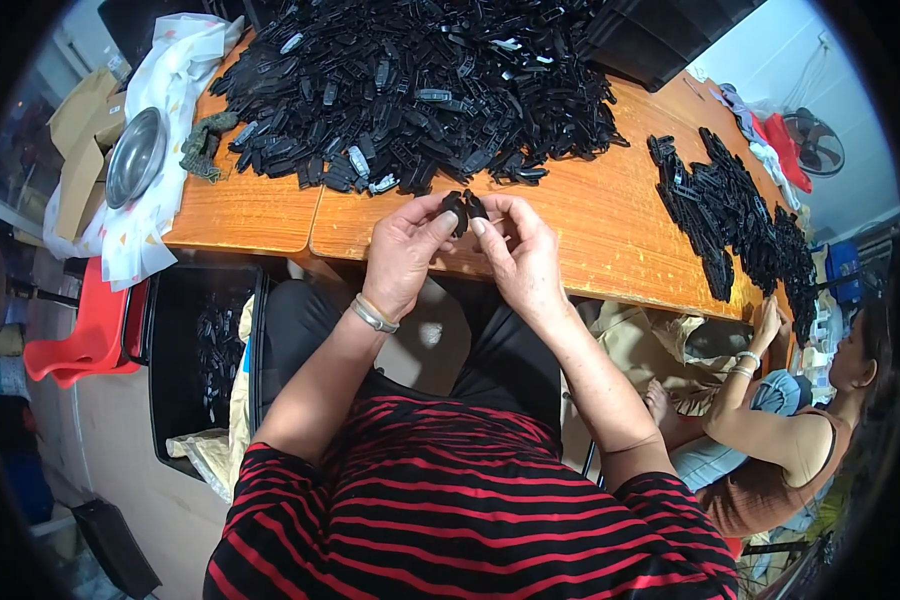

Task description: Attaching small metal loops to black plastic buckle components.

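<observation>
Both hands meet in front of me at the table's near edge. My left hand (406, 247) pinches a small black plastic piece (455, 212) between thumb and fingers. Close beside it, my right hand (521, 250) is closed on another small black plastic piece (476, 207). The two pieces almost touch; whether they are joined I cannot tell. Just beyond my fingers spreads a big heap of similar black plastic parts (420, 95), a few of them showing grey faces.
The wooden table (590, 225) carries a second pile of black parts (730, 210) at right, where a co-worker (785, 440) sits. A black crate (660, 40) stands at the back. Left are a metal bowl (137, 158), a red stool (85, 335) and a black bin (185, 370) holding parts.
</observation>
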Demonstrator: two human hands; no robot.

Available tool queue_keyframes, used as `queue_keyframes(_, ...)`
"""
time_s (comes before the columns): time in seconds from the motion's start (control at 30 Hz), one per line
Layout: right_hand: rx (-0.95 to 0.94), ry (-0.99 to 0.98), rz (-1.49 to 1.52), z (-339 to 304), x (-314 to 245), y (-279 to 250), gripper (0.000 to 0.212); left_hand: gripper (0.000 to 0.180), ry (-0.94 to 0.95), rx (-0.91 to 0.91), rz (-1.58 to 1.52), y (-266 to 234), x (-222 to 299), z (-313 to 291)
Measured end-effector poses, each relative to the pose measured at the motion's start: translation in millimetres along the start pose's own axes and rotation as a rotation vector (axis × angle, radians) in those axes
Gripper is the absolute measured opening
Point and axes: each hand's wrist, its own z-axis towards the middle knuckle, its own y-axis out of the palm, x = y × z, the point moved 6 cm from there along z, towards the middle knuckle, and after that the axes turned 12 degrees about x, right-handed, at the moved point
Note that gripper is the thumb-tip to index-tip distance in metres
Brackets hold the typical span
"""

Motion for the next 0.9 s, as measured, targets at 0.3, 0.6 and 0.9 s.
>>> queue_keyframes(0.3,0.022,-0.183,-0.114,-6,-11,0,0.024,0.032,0.096,-0.021,0.031,6,6,-8)
queue_keyframes(0.6,0.101,-0.312,-0.219,-29,-16,12,0.037,0.025,0.221,0.004,0.149,8,1,-25)
queue_keyframes(0.9,0.039,-0.242,-0.123,-39,0,26,0.048,0.03,0.132,-0.124,0.13,19,1,-25)
